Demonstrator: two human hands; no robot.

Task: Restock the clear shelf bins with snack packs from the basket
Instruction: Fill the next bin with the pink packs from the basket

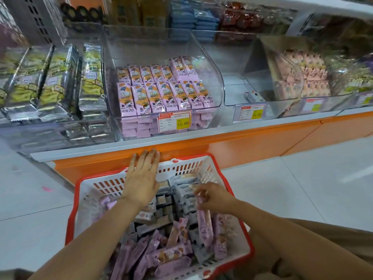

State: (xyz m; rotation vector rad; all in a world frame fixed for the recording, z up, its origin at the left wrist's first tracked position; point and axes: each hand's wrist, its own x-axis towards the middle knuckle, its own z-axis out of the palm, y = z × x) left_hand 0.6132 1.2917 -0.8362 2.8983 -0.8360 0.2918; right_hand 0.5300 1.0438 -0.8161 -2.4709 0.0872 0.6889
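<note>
The left hand [141, 179] hovers flat with straight fingers over the far rim of the white slotted plastic basket with a red rim [71, 217]. The right hand [213, 197] pinches a lilac foil snack pack [204, 225] near the basket's right edge. The clear plastic shelf bin [153, 45] above holds matching packs in rows.

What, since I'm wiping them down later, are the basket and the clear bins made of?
Basket: apparently moulded plastic, white slotted walls, red rim, slight sheen. Clear bins: rigid transparent plastic, possibly acrylic; packs show through, glossy highlights on curved fronts.
</note>
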